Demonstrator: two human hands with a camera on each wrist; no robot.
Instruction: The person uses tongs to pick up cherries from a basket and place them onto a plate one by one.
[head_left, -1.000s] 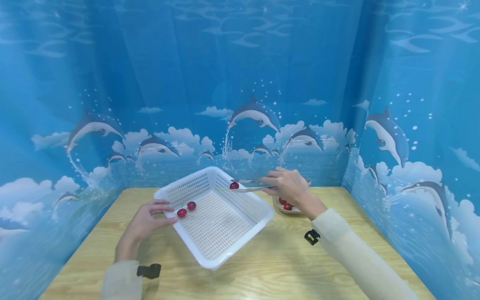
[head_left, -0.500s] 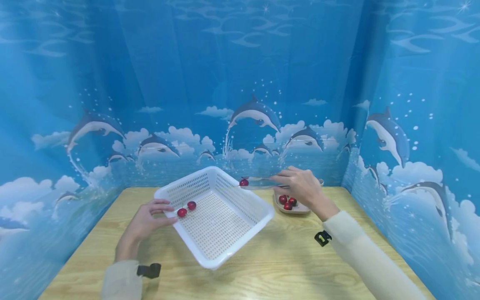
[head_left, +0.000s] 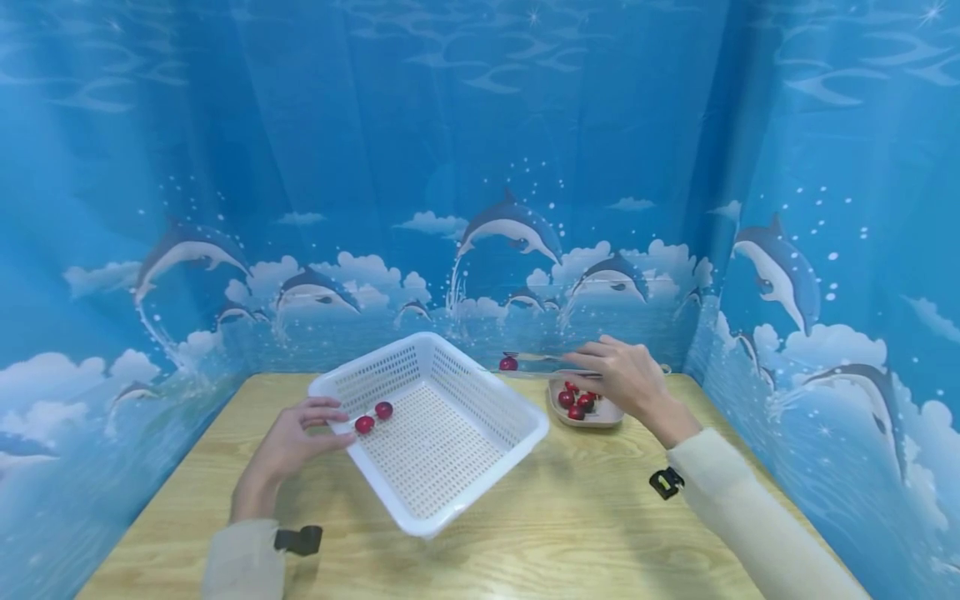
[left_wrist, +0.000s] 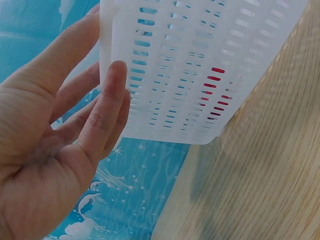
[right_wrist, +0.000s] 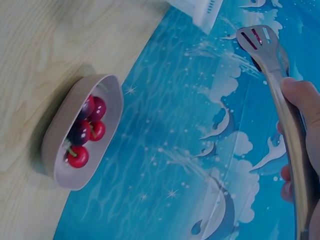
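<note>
A white slotted basket (head_left: 480, 492) sits askew on the wooden table (head_left: 585, 525), with two red cherries (head_left: 373, 417) by its left wall. My left hand (head_left: 334, 423) grips that left rim; in the left wrist view its fingers (left_wrist: 107, 105) lie against the outer basket wall (left_wrist: 200, 55). To the right of the basket, my right hand (head_left: 603, 371) holds metal tongs (head_left: 536, 365) pointing left. The tongs pinch one cherry (head_left: 508, 363) in the air between the basket and a small beige dish (head_left: 588, 423). Several cherries (right_wrist: 87, 130) lie in the dish (right_wrist: 55, 145).
Blue dolphin-print curtains (head_left: 480, 167) close in the table at the back and on both sides. Bare wood shows in front of the basket and along the near edge. The dish stands close to the back right corner.
My right hand has carried the tongs and their cherry to the right, from over the basket's far rim to just left of the dish. Left hand and basket have stayed still.
</note>
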